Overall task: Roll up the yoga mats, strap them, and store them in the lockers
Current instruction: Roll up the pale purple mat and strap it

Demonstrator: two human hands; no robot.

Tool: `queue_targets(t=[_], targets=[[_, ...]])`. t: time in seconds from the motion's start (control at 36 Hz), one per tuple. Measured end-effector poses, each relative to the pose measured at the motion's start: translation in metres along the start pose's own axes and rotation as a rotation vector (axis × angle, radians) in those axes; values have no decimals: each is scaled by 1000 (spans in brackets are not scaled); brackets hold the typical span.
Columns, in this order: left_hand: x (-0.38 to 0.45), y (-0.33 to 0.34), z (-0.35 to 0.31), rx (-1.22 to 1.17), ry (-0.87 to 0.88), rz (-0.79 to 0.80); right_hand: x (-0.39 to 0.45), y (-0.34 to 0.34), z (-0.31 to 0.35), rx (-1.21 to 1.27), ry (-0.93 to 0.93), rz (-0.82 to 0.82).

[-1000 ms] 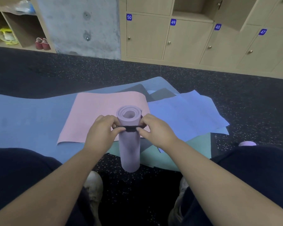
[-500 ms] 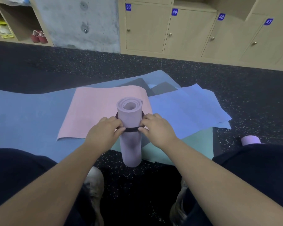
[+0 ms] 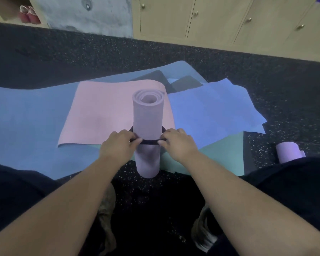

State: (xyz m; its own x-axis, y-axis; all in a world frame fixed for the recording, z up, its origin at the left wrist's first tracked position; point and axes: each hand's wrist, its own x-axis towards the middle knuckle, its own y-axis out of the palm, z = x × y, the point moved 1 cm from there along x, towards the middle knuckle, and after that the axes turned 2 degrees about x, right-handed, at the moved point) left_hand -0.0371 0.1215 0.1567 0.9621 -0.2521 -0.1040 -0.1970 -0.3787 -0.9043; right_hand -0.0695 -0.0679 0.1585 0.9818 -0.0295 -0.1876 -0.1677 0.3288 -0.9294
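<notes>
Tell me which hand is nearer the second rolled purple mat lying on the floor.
Right. The right hand pinches the strap on that mat's side; the left hand is across the upright roll.

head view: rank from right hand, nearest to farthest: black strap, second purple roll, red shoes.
1. black strap: pinched by the right hand, looped around the standing purple roll.
2. second purple roll: on the floor, off to the right.
3. red shoes: in the shelf, far upper left.

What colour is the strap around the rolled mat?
Black, seen in the head view: the strap loops around the lilac rolled mat.
</notes>
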Motion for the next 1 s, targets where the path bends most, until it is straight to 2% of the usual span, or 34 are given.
queue_targets(t=[0.14, 0.22, 0.28, 0.39, 0.53, 0.69, 0.86, 1.0], targets=[[10, 6, -3, -60, 8, 31, 8, 5, -5, 41, 35, 34], [15, 6, -7, -126, 100, 49, 11, 4, -6, 103, 17, -19], [16, 6, -11, -152, 184, 40, 10, 4, -6, 246, -5, -78], [15, 1, -23, -228, 246, -93, 5, 6, -2, 502, -27, -157], [11, -14, -44, -319, 282, -216, -2, -11, 8, 769, 35, -224], [-6, -46, -78, -456, 309, -330, -18, -39, 12, 922, -19, -332], [-26, -92, -111, -533, 394, -468, -33, -83, 25, 902, -112, -444], [-41, -127, -142, -530, 510, -535, -52, -140, 21, 754, -128, -547]])
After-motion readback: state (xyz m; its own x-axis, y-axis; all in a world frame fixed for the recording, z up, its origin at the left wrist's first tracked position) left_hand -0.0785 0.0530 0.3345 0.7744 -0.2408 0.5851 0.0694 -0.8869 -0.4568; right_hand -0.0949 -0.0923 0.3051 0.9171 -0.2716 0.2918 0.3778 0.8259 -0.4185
